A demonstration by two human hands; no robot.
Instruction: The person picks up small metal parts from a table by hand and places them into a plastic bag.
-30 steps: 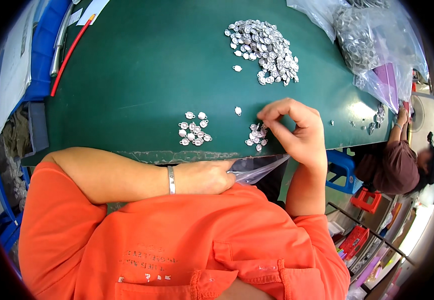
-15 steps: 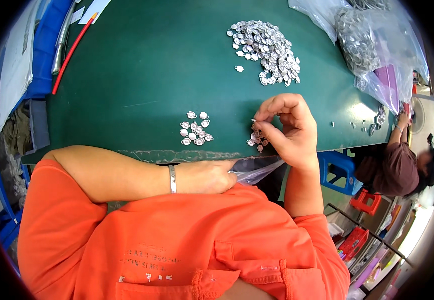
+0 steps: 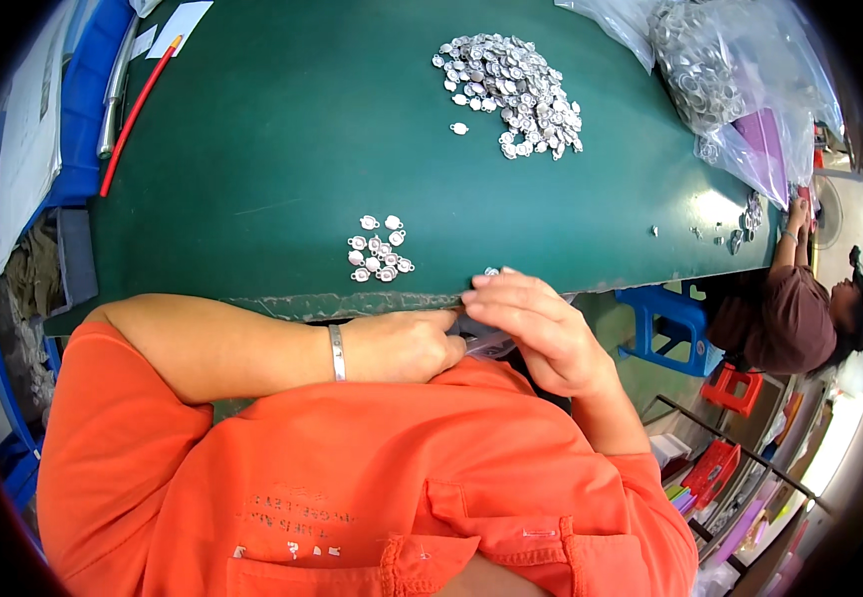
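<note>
My left hand (image 3: 407,345) is closed on the clear plastic bag (image 3: 489,345), held just below the table's front edge. Beside it my right hand (image 3: 541,323) lies over that edge above the bag, fingers stretched out and nearly together. One small silvery metal charm (image 3: 491,271) with a ring shows by its fingertips; whatever is under the palm is hidden. To the left sits a small loose group of similar metal charms (image 3: 376,249). A large heap of the same charms (image 3: 526,90) lies farther back on the green table (image 3: 282,129).
A red pencil (image 3: 139,119) and a metal rod (image 3: 116,95) lie at the left by a blue rack (image 3: 83,129). Clear bags of metal parts (image 3: 695,75) stand at the far right. Beyond are a blue stool (image 3: 670,333) and another person (image 3: 795,318).
My right hand has come down and toward me from above the small right-hand charm group to the table edge. Most of that group no longer shows. The left hand stays at the bag.
</note>
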